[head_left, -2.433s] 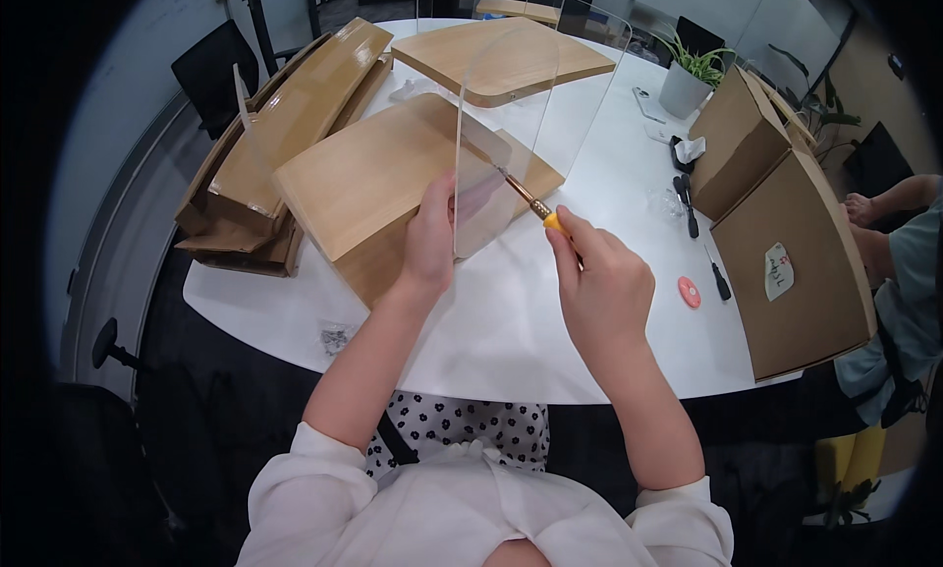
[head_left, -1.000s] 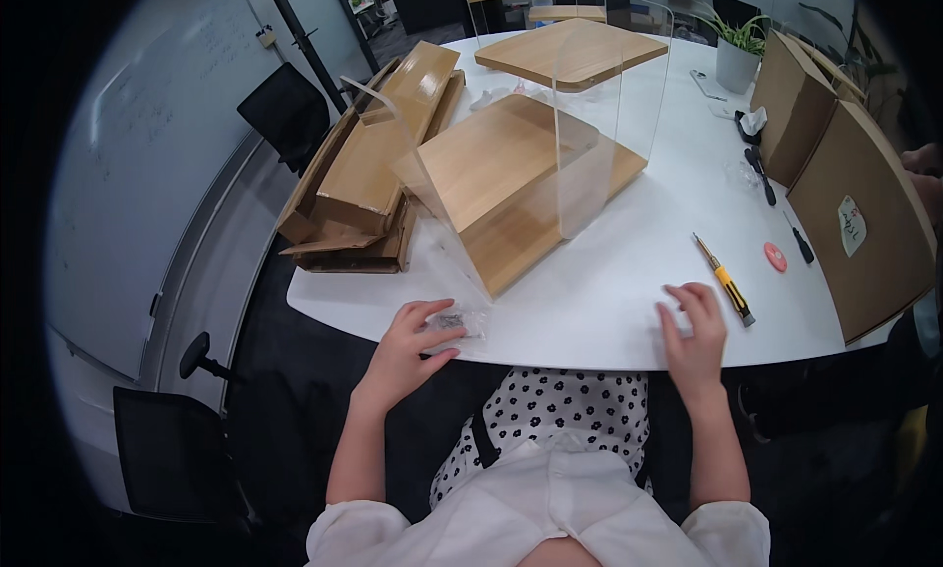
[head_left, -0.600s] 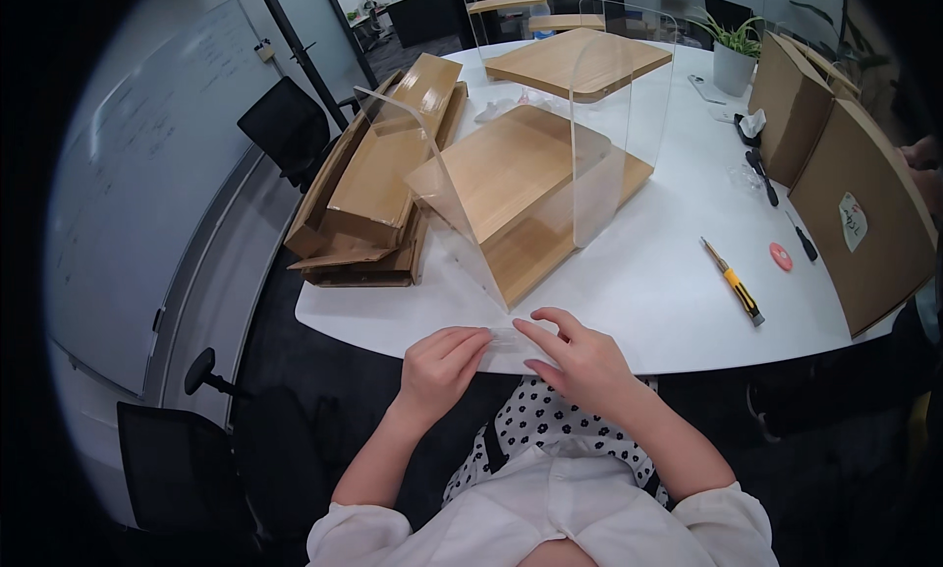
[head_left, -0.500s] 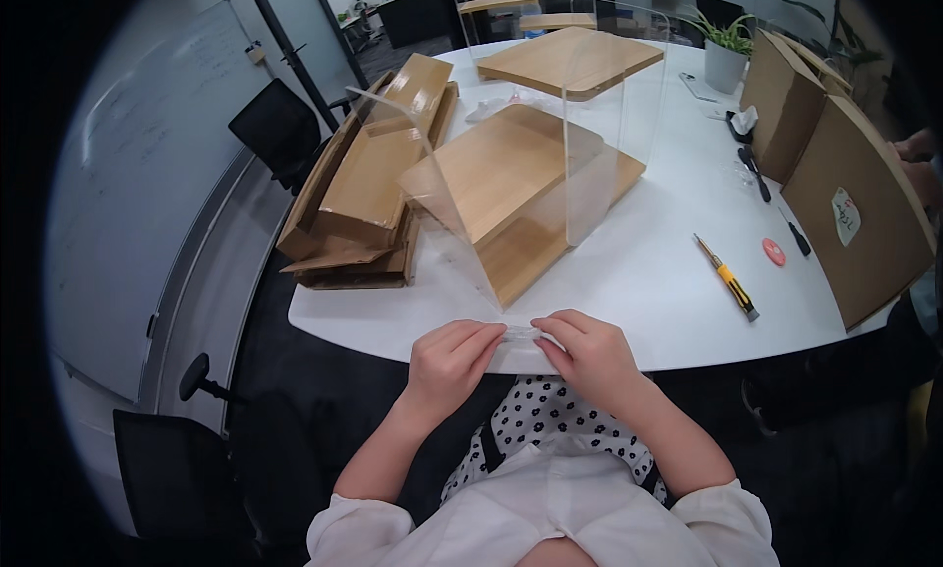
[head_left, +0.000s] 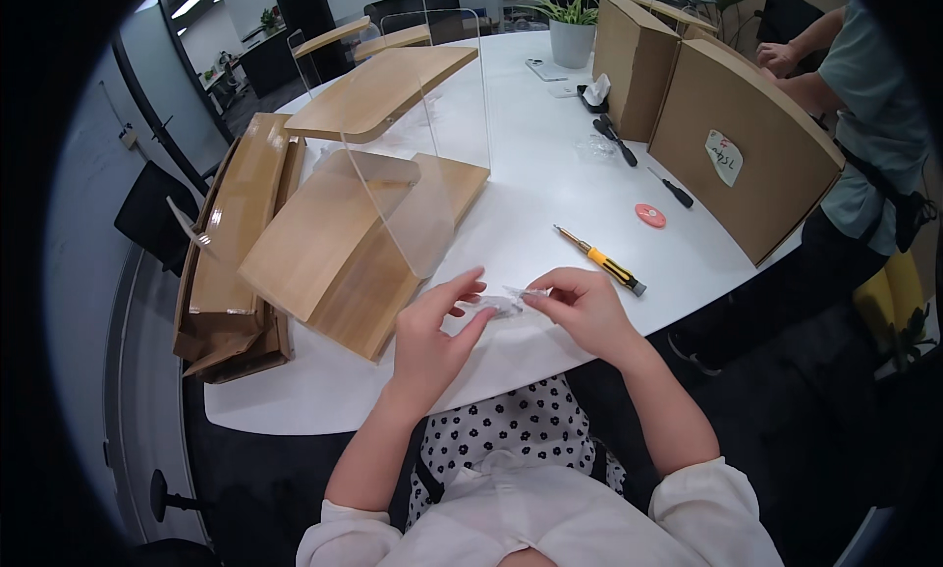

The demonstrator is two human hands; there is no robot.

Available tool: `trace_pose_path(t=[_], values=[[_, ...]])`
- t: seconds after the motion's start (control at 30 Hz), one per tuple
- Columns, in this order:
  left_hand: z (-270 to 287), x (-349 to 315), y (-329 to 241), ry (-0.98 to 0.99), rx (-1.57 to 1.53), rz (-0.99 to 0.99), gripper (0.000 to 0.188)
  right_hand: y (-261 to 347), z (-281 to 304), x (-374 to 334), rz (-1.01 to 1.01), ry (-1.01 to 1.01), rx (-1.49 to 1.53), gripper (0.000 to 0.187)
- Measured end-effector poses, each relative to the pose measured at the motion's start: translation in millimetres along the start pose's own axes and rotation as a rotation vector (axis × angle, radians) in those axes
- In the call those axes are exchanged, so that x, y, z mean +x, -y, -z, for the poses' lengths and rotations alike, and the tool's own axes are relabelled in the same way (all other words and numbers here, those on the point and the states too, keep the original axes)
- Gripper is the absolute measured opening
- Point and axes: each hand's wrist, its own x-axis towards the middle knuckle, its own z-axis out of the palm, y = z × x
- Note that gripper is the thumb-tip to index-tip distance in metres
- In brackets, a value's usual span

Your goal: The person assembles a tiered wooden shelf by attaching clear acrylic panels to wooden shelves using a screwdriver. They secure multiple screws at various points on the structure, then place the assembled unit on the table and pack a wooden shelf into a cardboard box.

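A small clear plastic bag (head_left: pixel 503 306) is held between my hands just above the front edge of the table. My right hand (head_left: pixel 586 311) pinches the bag's right end between thumb and fingertips. Loosely curled round its left end is my left hand (head_left: pixel 432 333), thumb below and fingers above. What the bag contains is too small to make out. Beyond my right hand lies a yellow-and-black screwdriver (head_left: pixel 609 265). To the left of my hands stands a wooden-board shelf (head_left: pixel 314 238) with clear acrylic side panels (head_left: pixel 403 198).
Flattened cardboard boxes (head_left: pixel 231 233) are stacked at the left edge of the white table (head_left: pixel 511 194). On the right are a red disc (head_left: pixel 650 215), black-handled screwdrivers (head_left: pixel 616 141) and a large cardboard box (head_left: pixel 737 140). A co-worker (head_left: pixel 869 115) stands behind that box. A potted plant (head_left: pixel 572 43) stands farther back.
My view has swung right, so the table items appear farther left. My hands have shifted; the left fingers have spread somewhat and the bag shows more between them.
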Motion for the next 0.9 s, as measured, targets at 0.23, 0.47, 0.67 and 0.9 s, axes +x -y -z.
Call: trace_pose_path(t=[0.23,0.47,0.67,0.9], values=[[-17,26,20,0.065,0.217,-0.128,0.007,-18,44,35,0.045,0.106,-0.107,0.019],[-28,57,11,0.083,0.231,0.040,0.008,-70,131,130,0.050,-0.144,-1.043,0.045],[-41,78,18,0.094,0.148,0.122,0.006,-124,140,165,-0.180,0.057,-1.237,0.048],[-76,134,28,-0.021,0.119,0.064,0.004,-78,130,97,-0.158,0.248,-1.086,0.048]])
